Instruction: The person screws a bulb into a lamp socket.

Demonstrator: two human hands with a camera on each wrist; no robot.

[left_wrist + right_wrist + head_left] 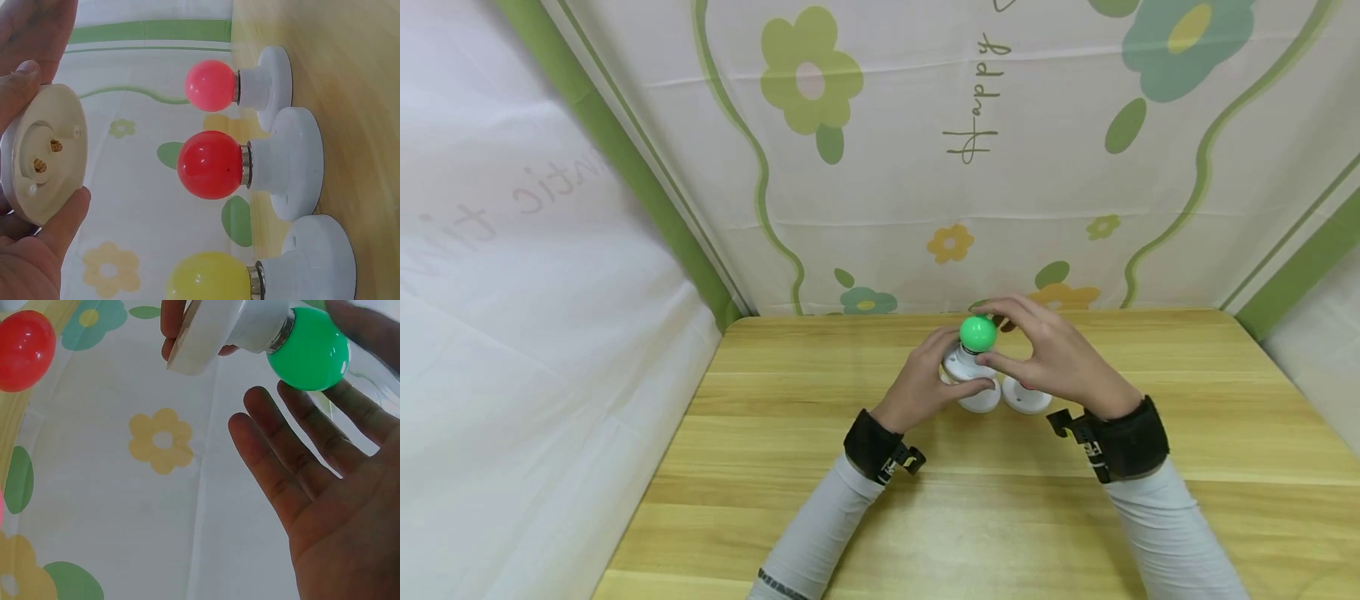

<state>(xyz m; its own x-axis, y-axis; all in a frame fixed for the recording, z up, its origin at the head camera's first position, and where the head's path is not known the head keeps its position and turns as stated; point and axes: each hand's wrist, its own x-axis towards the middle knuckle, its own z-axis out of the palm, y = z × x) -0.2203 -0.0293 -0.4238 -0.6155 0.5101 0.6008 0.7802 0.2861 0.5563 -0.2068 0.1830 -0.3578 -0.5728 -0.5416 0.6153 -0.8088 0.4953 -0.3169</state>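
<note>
A round green light bulb (978,333) sits in a white lamp holder (958,364), raised above the table. My left hand (917,383) grips the holder by its round base; the left wrist view shows the underside with two brass-coloured screws. My right hand (1060,358) pinches the bulb between thumb and index finger, its other fingers spread apart in the right wrist view. A narrow metal collar (284,331) shows between bulb and holder. How far the bulb is screwed in cannot be seen.
Below the hands, a pink bulb (210,85), a red bulb (209,164) and a yellow bulb (209,278) stand upright in white holders on the wooden table (985,533). A flower-printed curtain (880,183) hangs behind the table's far edge.
</note>
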